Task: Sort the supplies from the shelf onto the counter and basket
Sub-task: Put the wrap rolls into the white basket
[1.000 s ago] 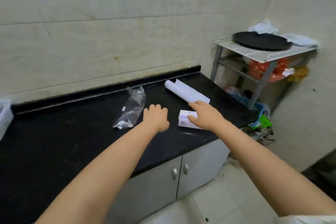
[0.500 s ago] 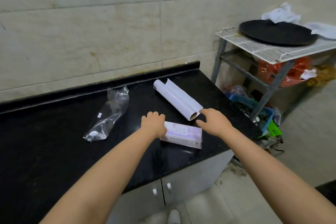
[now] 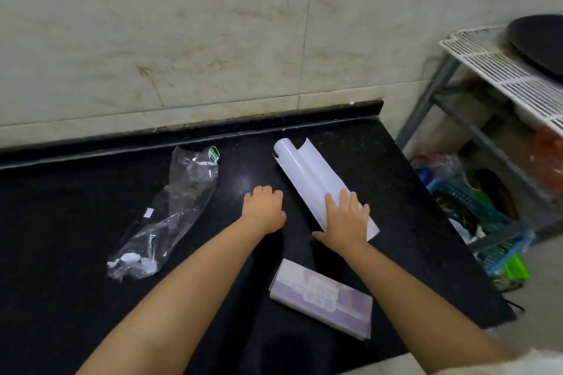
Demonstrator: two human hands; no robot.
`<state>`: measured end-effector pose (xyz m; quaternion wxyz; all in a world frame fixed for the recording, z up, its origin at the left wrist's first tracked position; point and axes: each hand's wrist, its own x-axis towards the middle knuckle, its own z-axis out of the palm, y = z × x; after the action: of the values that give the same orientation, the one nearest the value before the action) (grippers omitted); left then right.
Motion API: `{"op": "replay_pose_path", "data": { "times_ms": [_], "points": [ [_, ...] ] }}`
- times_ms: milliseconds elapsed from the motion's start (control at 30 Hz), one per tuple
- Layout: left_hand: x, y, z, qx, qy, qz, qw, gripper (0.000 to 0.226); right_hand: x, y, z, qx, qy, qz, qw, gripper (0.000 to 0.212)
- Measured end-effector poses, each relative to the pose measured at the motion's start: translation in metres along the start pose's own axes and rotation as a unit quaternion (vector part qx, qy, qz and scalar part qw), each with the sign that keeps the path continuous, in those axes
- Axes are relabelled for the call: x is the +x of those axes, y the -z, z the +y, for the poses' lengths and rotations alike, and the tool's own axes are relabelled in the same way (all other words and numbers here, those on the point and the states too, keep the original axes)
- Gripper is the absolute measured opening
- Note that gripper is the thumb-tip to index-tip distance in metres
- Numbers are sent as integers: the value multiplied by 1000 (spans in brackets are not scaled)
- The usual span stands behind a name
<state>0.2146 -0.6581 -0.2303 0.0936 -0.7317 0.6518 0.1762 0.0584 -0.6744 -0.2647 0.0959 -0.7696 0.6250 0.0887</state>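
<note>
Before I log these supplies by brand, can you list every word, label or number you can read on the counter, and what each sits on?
No text is legible.
Flat purple and white cardboard box: pale print on top, too blurred to read.
Crumpled clear plastic bag: a green and white mark at its far end and a small white sticker, both too small to read.
White paper roll: plain, no print visible.

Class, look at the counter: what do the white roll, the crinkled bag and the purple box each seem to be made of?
White roll: likely paper or plastic film, smooth and slightly glossy, its loose edge curling.
Crinkled bag: clear thin plastic, see-through, with shiny creases.
Purple box: probably printed cardboard, with flat faces, sharp edges and a dull sheen.
</note>
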Motion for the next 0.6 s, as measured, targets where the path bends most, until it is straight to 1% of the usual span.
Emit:
{"op": "replay_pose_path", "data": {
  "times_ms": [67,133,233,300,367,400,467,500,533,600],
  "points": [
    [10,-3,-2,-8,6,-9,1000,47,13,-6,1,-17,1,-7,1000,100],
    [16,-5,-1,-24,12,-14,1000,48,25,-9,4,-31,1,-18,999,108],
    [24,-2,4,-46,12,1,999,48,39,-5,16,5,-26,-61,998,116],
    [27,0,6,-58,14,12,998,48,45,-2,24,51,-33,-64,996,117],
    [28,2,7,-67,33,14,997,48,50,-1,29,98,-31,-52,993,110],
    [27,3,7,-70,47,12,996,48,51,-1,30,110,-29,-48,992,101],
    [25,3,8,-77,76,13,994,46,53,-1,32,109,-18,-41,993,74],
    [22,2,8,-82,90,15,993,45,53,-1,33,106,-11,-38,994,64],
    [19,1,9,-85,99,19,991,46,53,-1,33,106,-5,-34,994,59],
    [11,-3,9,-85,113,29,989,47,53,-1,32,106,8,-28,994,58]
  ]
}}
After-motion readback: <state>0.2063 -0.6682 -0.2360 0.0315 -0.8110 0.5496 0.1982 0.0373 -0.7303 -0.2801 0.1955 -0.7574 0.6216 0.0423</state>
